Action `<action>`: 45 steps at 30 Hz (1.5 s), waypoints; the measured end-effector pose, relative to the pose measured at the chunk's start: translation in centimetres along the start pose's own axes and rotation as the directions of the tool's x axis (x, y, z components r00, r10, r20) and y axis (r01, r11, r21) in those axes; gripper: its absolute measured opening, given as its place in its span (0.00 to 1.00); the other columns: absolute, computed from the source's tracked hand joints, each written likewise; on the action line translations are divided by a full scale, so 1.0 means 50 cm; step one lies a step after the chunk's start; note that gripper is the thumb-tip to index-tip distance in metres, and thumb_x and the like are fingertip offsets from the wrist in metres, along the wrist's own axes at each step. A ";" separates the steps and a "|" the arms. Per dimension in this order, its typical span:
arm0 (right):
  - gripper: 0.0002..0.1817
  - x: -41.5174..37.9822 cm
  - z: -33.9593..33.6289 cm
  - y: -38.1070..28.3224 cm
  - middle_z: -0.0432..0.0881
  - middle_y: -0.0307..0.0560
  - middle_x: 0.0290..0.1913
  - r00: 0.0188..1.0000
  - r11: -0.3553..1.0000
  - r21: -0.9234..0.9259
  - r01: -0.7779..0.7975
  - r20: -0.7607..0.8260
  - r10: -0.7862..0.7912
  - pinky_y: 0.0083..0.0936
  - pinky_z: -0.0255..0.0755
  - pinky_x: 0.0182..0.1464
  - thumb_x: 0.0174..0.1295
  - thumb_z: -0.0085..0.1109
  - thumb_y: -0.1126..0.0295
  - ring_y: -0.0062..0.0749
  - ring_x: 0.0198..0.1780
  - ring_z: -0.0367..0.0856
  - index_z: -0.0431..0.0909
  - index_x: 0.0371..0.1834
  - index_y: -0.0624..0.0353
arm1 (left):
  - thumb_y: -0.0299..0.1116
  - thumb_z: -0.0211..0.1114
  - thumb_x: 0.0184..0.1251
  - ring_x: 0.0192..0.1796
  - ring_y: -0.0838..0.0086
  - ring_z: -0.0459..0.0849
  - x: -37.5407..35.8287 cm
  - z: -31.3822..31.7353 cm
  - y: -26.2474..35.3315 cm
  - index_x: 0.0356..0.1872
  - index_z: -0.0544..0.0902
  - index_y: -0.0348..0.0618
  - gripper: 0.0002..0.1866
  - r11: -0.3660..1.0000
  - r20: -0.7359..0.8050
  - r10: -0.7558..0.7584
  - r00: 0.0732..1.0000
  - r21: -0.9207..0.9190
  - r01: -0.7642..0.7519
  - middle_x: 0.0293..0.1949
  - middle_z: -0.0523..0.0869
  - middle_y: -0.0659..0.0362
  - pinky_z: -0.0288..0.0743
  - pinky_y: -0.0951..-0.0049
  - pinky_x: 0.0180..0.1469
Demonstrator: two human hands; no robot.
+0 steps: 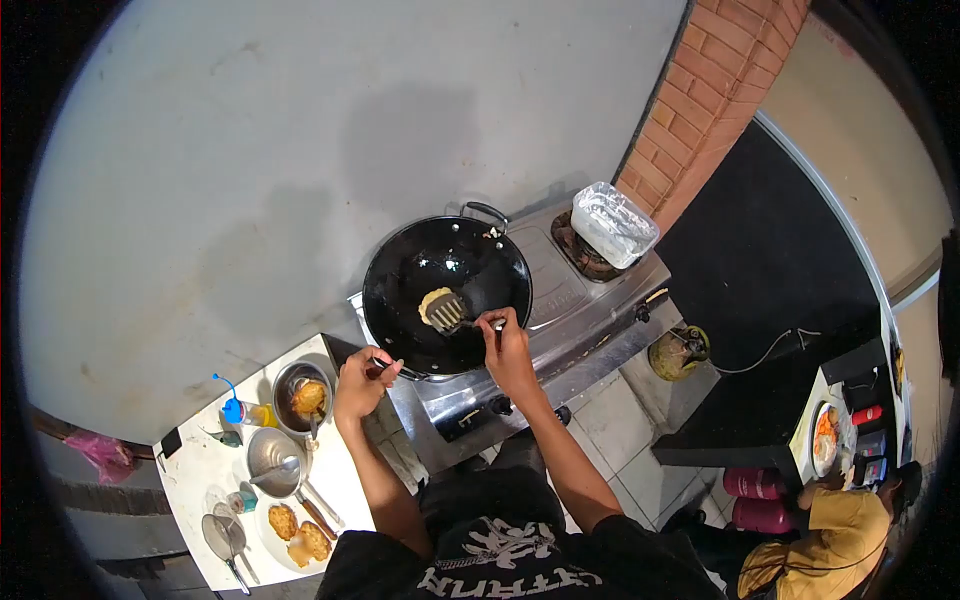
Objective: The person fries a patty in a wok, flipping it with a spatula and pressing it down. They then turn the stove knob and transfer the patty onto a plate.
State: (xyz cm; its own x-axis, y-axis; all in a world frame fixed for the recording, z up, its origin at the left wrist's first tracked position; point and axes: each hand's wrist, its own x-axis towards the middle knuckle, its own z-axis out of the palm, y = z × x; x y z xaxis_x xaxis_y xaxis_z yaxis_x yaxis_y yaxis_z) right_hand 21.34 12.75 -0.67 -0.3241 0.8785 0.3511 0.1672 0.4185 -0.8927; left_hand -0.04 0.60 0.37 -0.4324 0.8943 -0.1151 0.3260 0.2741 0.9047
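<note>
A black wok sits on the left burner of a steel gas stove. My left hand is closed around the near handle of the wok, at its lower left rim. In my right hand is a slotted metal spatula, gripped by its handle. The spatula's head lies over a pale yellow fritter inside the wok and hides part of it. Small bits of food cling near the far rim.
A plastic tub stands over the right burner. On the white table at left are a bowl with fried food, a saucepan, a strainer and a plate of fritters. A gas cylinder and another person are at right.
</note>
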 end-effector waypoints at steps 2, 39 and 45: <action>0.06 0.001 -0.001 -0.002 0.83 0.54 0.35 1.000 1.000 0.002 0.017 -0.012 -0.017 0.25 0.75 0.37 0.70 0.50 0.75 0.38 0.37 0.85 0.68 0.42 0.67 | 0.32 0.73 0.59 0.22 0.81 0.80 0.002 -0.002 0.000 0.32 0.79 0.36 0.12 0.999 0.019 -0.020 1.000 0.031 0.020 0.19 0.81 0.60 0.70 0.78 0.24; 0.07 -0.010 -0.016 -0.028 0.82 0.51 0.30 0.999 1.000 0.011 -0.018 -0.049 0.019 0.23 0.71 0.29 0.69 0.53 0.73 0.27 0.26 0.79 0.70 0.41 0.67 | 0.25 0.76 0.50 0.26 0.75 0.83 0.005 0.001 -0.013 0.30 0.77 0.37 0.13 0.991 0.004 0.002 1.000 0.132 -0.003 0.22 0.85 0.55 0.73 0.73 0.28; 0.08 -0.005 -0.030 -0.012 0.83 0.46 0.31 0.993 0.999 0.027 -0.019 -0.112 0.022 0.22 0.71 0.29 0.71 0.51 0.71 0.22 0.27 0.78 0.71 0.40 0.67 | 0.26 0.76 0.50 0.25 0.74 0.83 0.011 0.000 -0.016 0.28 0.76 0.37 0.14 0.990 0.005 -0.011 1.000 0.138 0.010 0.22 0.85 0.54 0.73 0.73 0.28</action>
State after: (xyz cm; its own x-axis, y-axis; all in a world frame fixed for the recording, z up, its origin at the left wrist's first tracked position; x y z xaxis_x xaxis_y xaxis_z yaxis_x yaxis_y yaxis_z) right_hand 22.74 12.61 0.21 -0.2139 0.9076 0.3612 0.1479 0.3955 -0.9065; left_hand -0.52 0.88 -0.45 -0.4317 0.8931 -0.1266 0.4346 0.3290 0.8384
